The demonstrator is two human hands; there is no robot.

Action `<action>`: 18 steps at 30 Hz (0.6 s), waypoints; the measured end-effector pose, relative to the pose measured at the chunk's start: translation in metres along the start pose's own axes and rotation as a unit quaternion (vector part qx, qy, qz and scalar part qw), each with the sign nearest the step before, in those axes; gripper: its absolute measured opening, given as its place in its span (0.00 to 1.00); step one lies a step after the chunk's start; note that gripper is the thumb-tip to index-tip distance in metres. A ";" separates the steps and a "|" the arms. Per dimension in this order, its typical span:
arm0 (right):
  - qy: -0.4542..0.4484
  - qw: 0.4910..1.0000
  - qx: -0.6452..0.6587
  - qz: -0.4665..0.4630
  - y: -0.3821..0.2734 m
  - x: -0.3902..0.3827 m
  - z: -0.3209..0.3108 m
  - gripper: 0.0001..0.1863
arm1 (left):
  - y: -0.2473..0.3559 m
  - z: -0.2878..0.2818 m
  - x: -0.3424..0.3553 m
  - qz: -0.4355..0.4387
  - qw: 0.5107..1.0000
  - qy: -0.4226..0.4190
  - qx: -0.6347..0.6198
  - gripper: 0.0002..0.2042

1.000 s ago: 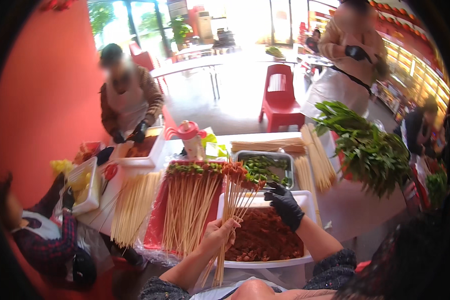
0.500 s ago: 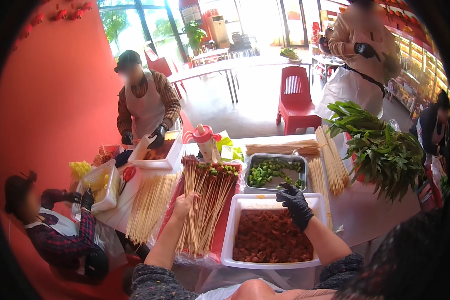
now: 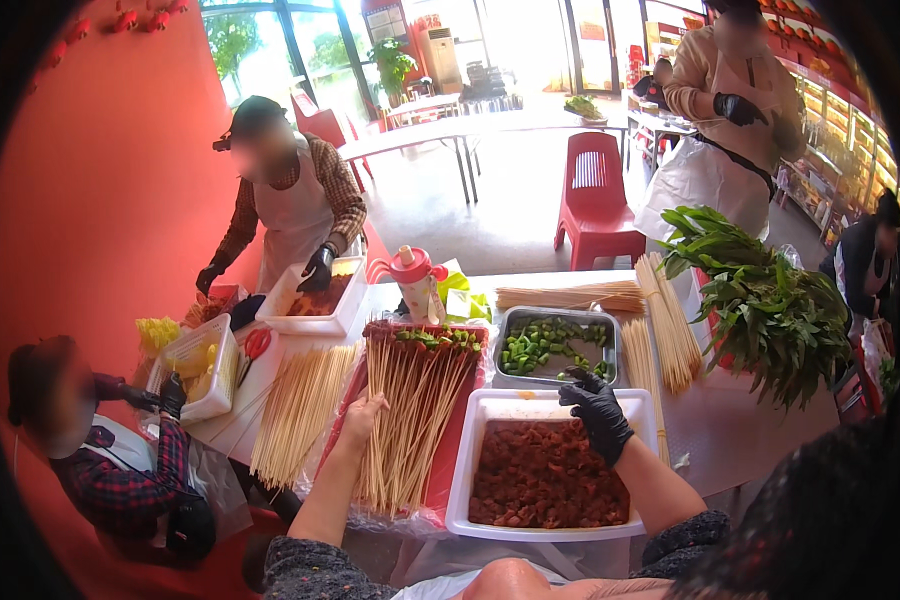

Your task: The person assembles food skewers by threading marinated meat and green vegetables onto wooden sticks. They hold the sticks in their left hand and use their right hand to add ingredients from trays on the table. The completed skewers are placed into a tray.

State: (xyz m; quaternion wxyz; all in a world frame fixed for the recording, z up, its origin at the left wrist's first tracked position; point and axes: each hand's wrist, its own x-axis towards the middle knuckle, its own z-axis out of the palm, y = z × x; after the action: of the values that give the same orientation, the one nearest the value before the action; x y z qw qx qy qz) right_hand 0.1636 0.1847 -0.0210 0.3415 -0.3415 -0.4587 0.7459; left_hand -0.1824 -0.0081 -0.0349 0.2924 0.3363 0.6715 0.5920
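Observation:
My bare left hand [image 3: 363,416] is curled at the left edge of the meat skewers [image 3: 418,420], its fingers closed against the wooden sticks. These skewers lie side by side in a red tray [image 3: 440,490], with dark meat and green pieces at their far ends. My right hand [image 3: 600,418], in a black glove, hovers over the far right corner of a white tub [image 3: 460,470]. Its fingers are bent and apart, with nothing visible in them. Chunks of dark red marinated meat [image 3: 545,475] fill the tub. Behind it stands a metal tray [image 3: 505,372] of cut green peppers [image 3: 540,345].
Bare sticks [image 3: 295,415] lie left of the red tray; more bundles [image 3: 667,320] lie right. A red-lidded cup [image 3: 416,285] stands behind the skewers. Leafy greens [image 3: 770,300] are piled far right. Two co-workers work at the left by a white tub [image 3: 315,322] and a basket [image 3: 213,395].
The skewers raised by my left hand now lie level with the others, and that hand has moved slightly left. My right hand has barely moved. The far-left co-worker's hand has shifted outward.

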 end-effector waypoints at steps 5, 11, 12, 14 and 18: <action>0.000 1.000 0.001 0.004 0.002 0.000 0.000 0.20 | 0.022 -0.012 -0.010 0.013 1.000 0.018 0.008 0.12; 0.009 1.000 -0.001 -0.017 0.005 0.006 -0.003 0.19 | 0.062 0.000 -0.041 0.075 0.989 -0.009 -0.129 0.12; 0.003 0.999 0.017 -0.027 0.008 0.008 -0.004 0.20 | 0.067 0.005 -0.052 0.035 0.986 -0.049 -0.153 0.13; 0.012 0.999 0.021 -0.041 0.006 0.008 -0.009 0.19 | 0.095 0.042 -0.075 -0.075 0.978 -0.062 -0.185 0.12; 0.032 0.987 0.154 0.021 -0.003 -0.002 -0.005 0.17 | 0.084 0.095 -0.104 -0.067 0.964 -0.193 -0.168 0.13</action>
State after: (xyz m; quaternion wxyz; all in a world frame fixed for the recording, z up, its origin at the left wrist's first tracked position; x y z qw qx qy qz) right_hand 0.1686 0.1863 -0.0200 0.3888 -0.3186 -0.3199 0.8031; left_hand -0.0357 -0.0287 0.0360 0.5083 0.3443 0.5138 0.5993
